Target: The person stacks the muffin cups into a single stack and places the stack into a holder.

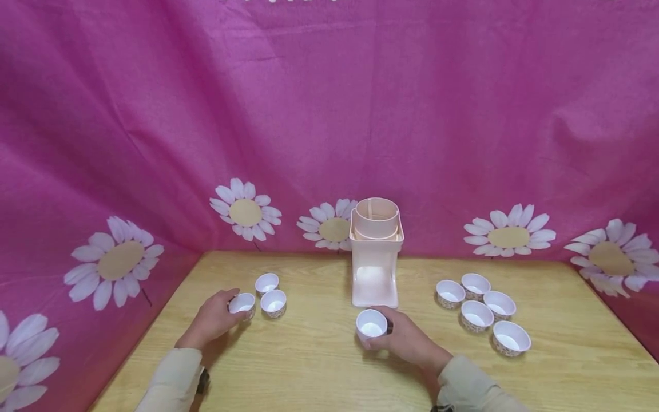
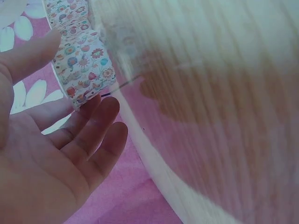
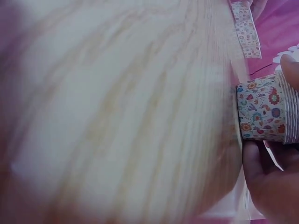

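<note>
My left hand point(image 1: 211, 319) grips a small white-lined paper baking cup point(image 1: 242, 303) at the left of the table, thumb on one side and fingers on the other. Its flowered outer wall shows in the left wrist view. Close beside it stand two more baking cups, one farther back point(image 1: 267, 282) and one to the right point(image 1: 273, 303). At the middle, my right hand point(image 1: 407, 337) holds a stack of nested baking cups point(image 3: 261, 109) between thumb and fingers. Several layered rims show in the right wrist view. The stack stands upright, low at the table.
Behind the right hand stands a pale pink dispenser-like stand point(image 1: 374, 260) with a round holder on top. Several baking cups point(image 1: 476, 316) are grouped on the right of the wooden table point(image 1: 304, 366). A magenta daisy cloth point(image 1: 329, 114) hangs along the back and sides.
</note>
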Tool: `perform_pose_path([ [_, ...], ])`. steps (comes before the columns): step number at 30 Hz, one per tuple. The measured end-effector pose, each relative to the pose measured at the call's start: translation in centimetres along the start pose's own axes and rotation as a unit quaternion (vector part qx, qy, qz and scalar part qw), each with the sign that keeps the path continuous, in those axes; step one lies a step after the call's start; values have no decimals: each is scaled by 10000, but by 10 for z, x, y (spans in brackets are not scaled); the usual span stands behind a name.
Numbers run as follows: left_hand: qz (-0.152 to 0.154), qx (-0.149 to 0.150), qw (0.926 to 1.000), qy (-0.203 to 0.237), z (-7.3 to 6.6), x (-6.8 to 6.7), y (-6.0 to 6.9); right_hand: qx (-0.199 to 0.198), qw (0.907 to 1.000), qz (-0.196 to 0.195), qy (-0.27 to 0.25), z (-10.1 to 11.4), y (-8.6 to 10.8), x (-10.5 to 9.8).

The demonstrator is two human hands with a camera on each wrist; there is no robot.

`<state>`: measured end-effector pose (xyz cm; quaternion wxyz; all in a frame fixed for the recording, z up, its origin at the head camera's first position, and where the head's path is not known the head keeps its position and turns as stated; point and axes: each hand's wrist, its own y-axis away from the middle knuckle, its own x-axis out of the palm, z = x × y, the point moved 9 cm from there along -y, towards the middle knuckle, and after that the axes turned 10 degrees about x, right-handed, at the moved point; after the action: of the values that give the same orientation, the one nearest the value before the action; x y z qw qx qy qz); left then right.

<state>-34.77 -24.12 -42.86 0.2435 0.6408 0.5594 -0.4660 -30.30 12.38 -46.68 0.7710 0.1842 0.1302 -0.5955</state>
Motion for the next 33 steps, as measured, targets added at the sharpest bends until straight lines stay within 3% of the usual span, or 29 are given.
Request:
perform_pose_path([
  [9, -188, 9, 9997, 150, -1, -1, 2, 64, 9996, 33, -258, -3, 3, 1],
  [17, -322, -30, 9995, 41, 0, -7, 4, 33, 9998, 76, -173, -3, 1, 2],
  [26, -872, 88, 9960, 198, -21, -25, -4, 36, 9995, 178, -267, 1, 1, 4],
  [33, -1072, 387, 9933, 195, -41, -32, -10, 70, 9988, 101, -468, 3, 1, 6],
])
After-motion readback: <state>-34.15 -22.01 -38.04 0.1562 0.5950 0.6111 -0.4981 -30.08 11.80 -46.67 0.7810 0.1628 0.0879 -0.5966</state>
